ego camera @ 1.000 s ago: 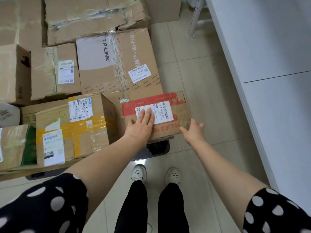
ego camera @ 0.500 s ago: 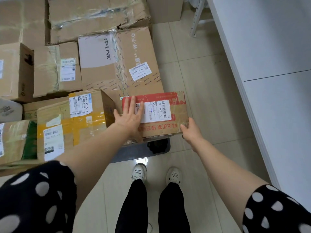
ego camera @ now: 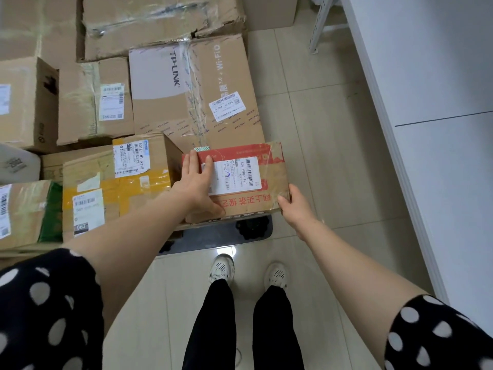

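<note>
A small cardboard box with red print and a white shipping label lies at the near right end of a stack of parcels. My left hand rests flat on its top left part, fingers straight and reaching the far edge, thumb along the near side. My right hand holds the box's near right corner, fingers tucked under or behind the edge. The box sits on a dark platform whose near edge shows below it.
A yellow-taped box stands just left of the small box, a large TP-LINK carton behind it, and several more parcels to the left and back. A white counter runs along the right. Tiled floor lies between; my feet are below.
My left hand has slid from the label's middle to the box's top left part. My right hand stayed at the near right corner. The box barely shifted.
</note>
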